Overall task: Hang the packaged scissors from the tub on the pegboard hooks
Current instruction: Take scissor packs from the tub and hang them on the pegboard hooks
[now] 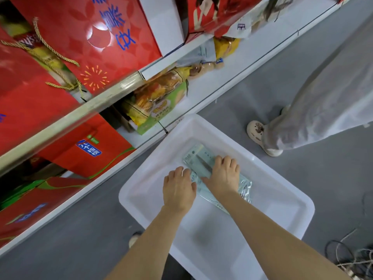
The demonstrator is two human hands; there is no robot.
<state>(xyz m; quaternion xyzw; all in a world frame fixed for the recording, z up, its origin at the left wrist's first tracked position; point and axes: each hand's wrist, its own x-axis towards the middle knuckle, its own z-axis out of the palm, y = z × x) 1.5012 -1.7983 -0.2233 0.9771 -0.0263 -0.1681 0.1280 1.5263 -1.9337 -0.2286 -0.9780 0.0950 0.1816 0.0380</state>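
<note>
- Head view, looking down: a white tub [282, 190] sits on the grey floor just beside the bottom shelf [212, 91] of a store rack, and both bare arms reach down into it.
- Packaged scissors [198, 156] lie flat on the tub's floor, a loose overlapping stack of pale green cards in clear plastic; how many there are I cannot tell.
- Right hand [224, 174] rests palm-down on top of the stack, fingers [227, 161] curled over the far edge of the top card. It looks like the start of a grip, but whether it has closed on a packet I cannot tell.
- Left hand [178, 188] lies flat beside the stack with fingers spread and relaxed, fingertips touching the near-left edge of the cards; it grasps nothing.
- No pegboard or hooks are in sight, so nothing looks hung yet from here; my guess is the task sits at the pick-up stage.
- Risks as I judge them: slick plastic sleeves could let several packets lift together and one slide off, or a pinch on the film alone could slip.
- Another person's leg and shoe [258, 136] stand near the tub's far corner, and loose cables [351, 257] lie on the floor to the right; either could trip someone rising and turning.
</note>
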